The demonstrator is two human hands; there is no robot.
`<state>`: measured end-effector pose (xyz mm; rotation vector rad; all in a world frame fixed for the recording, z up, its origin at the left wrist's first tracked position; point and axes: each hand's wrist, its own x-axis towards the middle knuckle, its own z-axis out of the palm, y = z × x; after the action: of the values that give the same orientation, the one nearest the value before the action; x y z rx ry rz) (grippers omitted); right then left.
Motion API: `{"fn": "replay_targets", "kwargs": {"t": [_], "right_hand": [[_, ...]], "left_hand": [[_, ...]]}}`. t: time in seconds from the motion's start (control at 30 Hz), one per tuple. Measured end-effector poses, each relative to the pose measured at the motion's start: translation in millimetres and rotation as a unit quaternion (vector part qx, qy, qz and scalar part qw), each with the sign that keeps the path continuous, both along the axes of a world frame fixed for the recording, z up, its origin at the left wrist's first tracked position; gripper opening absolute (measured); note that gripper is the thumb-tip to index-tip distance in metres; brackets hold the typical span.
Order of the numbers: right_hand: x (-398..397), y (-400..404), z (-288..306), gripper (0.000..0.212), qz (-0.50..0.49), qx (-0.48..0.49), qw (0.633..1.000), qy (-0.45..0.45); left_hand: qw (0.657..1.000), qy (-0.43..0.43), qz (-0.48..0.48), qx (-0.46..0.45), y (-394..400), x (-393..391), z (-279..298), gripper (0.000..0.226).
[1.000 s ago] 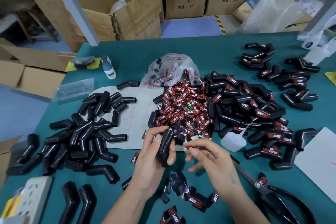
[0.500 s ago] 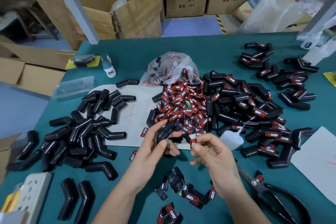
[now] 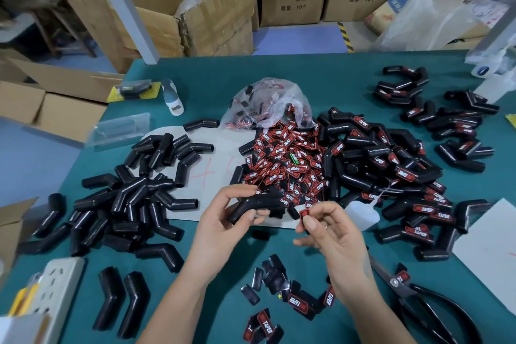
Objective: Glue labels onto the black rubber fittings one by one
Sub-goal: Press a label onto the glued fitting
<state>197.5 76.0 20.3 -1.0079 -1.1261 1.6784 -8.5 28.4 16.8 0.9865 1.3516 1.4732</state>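
While the left hand [image 3: 223, 220] curls its fingers [image 3: 252, 213] round a black fitting [image 3: 257, 205] and holds it tilted above the green counter [image 3: 279, 70], the right hand [image 3: 332, 234] pinches a small red-and-black label [image 3: 304, 213] between thumb and forefinger, just beside the fitting's nearer end but not touching it. Both hands hover near the front edge of a white sheet [image 3: 215, 176] that lies flat on the counter. Behind them sits a heap of loose labels [image 3: 287, 165] (most read TAPER in white on red), spilling from a clear bag [image 3: 268, 103]. To the left lies a pile of bare fittings [image 3: 131, 198], with two more [image 3: 122, 301] side by side near the front edge. To the right, a larger pile of labelled fittings [image 3: 391, 170] spreads toward the far corner. A small white glue bottle [image 3: 361, 212] lies just right of the right hand, its thin nozzle pointing up and away. A few labels [image 3: 296, 301] are scattered on the counter below the wrists, some face down. Black scissors [image 3: 418, 301] rest at the lower right, partly under the right forearm. A white power strip [image 3: 55, 288] sits at the lower left, and cardboard boxes [image 3: 195, 8] stand on the floor beyond the counter.
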Motion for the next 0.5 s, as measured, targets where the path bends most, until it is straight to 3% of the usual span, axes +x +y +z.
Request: {"fn": "replay_targets", "kwargs": {"t": [0.17, 0.5], "right_hand": [[-2.0, 0.6, -3.3, 0.044, -0.016, 0.008, 1.000, 0.008], [-8.2, -4.0, 0.7, 0.029, 0.037, -0.013, 0.998, 0.048]], "left_hand": [[1.000, 0.004, -0.007, -0.010, -1.5, -2.1, 3.6, 0.039], [0.999, 0.007, -0.019, 0.032, -4.2, 0.3, 6.4, 0.028]]}}
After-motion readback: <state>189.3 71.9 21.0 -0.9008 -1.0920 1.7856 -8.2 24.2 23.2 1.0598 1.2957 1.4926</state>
